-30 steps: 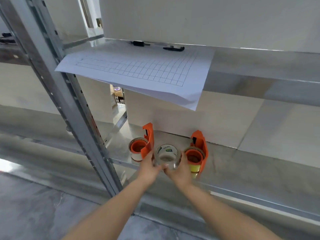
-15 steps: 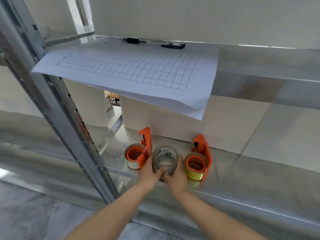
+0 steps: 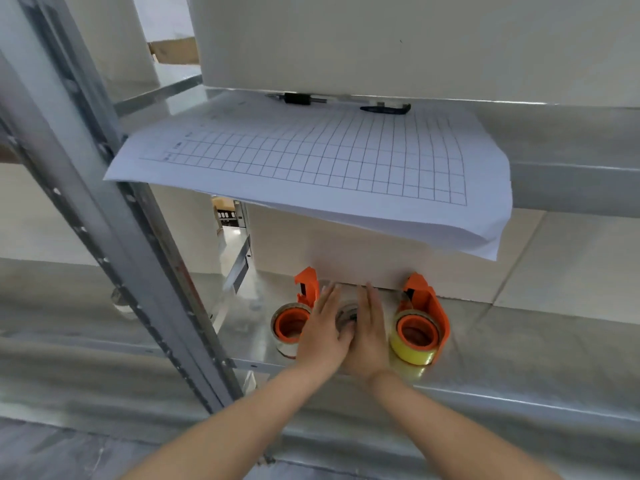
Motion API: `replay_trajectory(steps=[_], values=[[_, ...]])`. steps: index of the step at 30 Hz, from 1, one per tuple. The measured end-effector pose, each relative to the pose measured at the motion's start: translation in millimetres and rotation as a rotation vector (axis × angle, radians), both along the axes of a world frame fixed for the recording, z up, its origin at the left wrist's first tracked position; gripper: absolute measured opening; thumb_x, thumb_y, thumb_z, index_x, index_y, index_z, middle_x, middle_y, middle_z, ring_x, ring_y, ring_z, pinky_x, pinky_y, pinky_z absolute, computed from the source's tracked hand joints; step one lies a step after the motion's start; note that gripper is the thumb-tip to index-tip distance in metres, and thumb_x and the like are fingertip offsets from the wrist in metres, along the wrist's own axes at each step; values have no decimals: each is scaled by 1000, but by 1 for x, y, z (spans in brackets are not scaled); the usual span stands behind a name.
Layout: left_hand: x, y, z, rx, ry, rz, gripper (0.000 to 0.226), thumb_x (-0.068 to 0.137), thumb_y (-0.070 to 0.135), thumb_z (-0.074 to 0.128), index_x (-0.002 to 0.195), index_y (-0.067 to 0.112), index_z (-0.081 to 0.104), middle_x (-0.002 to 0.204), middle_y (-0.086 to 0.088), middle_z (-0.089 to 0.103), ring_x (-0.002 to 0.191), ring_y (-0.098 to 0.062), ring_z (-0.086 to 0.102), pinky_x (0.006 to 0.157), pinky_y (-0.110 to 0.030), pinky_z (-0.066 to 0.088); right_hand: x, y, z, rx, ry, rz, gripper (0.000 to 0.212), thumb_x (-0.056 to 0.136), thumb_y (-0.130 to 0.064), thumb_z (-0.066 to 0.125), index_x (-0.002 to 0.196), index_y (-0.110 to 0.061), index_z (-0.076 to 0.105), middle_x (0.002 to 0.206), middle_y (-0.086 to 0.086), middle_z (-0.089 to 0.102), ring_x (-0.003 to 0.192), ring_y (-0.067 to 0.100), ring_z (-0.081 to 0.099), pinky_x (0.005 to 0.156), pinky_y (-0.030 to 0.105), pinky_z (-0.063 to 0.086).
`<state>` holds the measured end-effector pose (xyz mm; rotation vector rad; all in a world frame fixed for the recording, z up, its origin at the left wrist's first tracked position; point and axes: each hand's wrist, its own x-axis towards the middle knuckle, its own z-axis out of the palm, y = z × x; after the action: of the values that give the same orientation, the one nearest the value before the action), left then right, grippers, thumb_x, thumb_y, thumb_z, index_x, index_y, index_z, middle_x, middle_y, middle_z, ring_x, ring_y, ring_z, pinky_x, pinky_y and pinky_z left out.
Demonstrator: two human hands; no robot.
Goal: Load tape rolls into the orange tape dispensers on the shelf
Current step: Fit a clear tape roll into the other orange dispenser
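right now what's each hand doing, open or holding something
Left hand: open, straight fingers against the left side of the tape roll.
Right hand: open, straight fingers against the roll's right side.

A grey perforated steel upright (image 3: 117, 244) of the shelving rack slants across the left. The shiny metal upper shelf (image 3: 561, 140) carries a white sheet of paper printed with a grid (image 3: 311, 161), its front edge drooping over the lip. Two black pens (image 3: 384, 108) lie at the back against a plain cream wall panel (image 3: 381, 39). Below, the dull metal lower shelf (image 3: 519, 348) backs onto large pale tiles (image 3: 571, 265). Grey marbled floor (image 3: 52, 452) shows underneath. The light is soft and even.
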<state>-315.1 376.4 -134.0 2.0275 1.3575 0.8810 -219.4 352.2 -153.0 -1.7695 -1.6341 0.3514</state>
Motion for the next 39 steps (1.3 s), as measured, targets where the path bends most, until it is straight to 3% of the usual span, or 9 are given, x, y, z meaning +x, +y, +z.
replay_trajectory(steps=[4,7,13,17,20,26,30,36,39], values=[[-44,26,3,-33,-70,88,65,81,40,62,139,26,35,148,6,37,133,-14,38,101,-22,30,-24,17,13,-23,59,115,77,78,-42,51,145,-22,17,154,1,21,143,19,20,115,33,22],[-75,37,-12,-229,-110,149,73,78,47,63,141,27,32,147,1,39,133,-20,38,108,-35,32,-36,27,12,-141,4,224,75,67,-58,53,134,-30,36,144,-4,37,130,18,39,109,41,33],[-108,37,-39,-510,-35,125,96,73,58,62,147,20,13,153,-4,28,141,-26,25,115,-48,22,-44,25,0,-215,-180,92,52,79,-47,56,125,-27,44,129,-3,56,126,20,43,115,51,12],[-110,40,-44,-477,103,59,64,80,56,50,130,17,45,134,-7,53,128,-28,43,109,-48,30,-47,22,4,-218,-232,62,43,82,-43,55,120,-25,47,123,-2,57,122,18,45,115,49,11],[-104,35,-41,-505,-75,3,24,88,35,50,108,23,52,113,2,61,109,-18,54,96,-34,41,-49,19,3,-157,-253,45,39,82,-43,56,115,-21,51,117,-2,60,113,17,51,112,42,21],[-106,36,-23,-621,-417,91,13,90,23,52,102,25,57,95,3,67,83,-10,63,69,-26,52,-59,12,12,-24,-108,43,40,81,-39,62,114,-19,55,115,0,63,96,20,61,79,31,48],[-107,37,-2,-895,-895,247,17,86,10,59,101,16,62,75,-2,73,62,-15,68,48,-24,52,-66,8,21,79,104,-12,29,82,-30,64,108,-20,56,109,-3,65,90,16,62,76,31,51],[-106,29,35,-1219,-1178,149,22,85,7,56,105,-1,54,98,-18,63,97,-27,60,87,-38,49,-50,7,30,148,298,-15,12,88,-22,55,98,-29,53,73,-20,57,69,-7,58,61,4,41],[-105,28,41,-1125,-1197,140,15,89,8,50,102,2,55,84,-15,68,83,-23,63,69,-35,51,-38,9,27,119,250,-58,16,92,-15,47,105,-20,54,73,-5,62,61,-1,54,56,7,37]])
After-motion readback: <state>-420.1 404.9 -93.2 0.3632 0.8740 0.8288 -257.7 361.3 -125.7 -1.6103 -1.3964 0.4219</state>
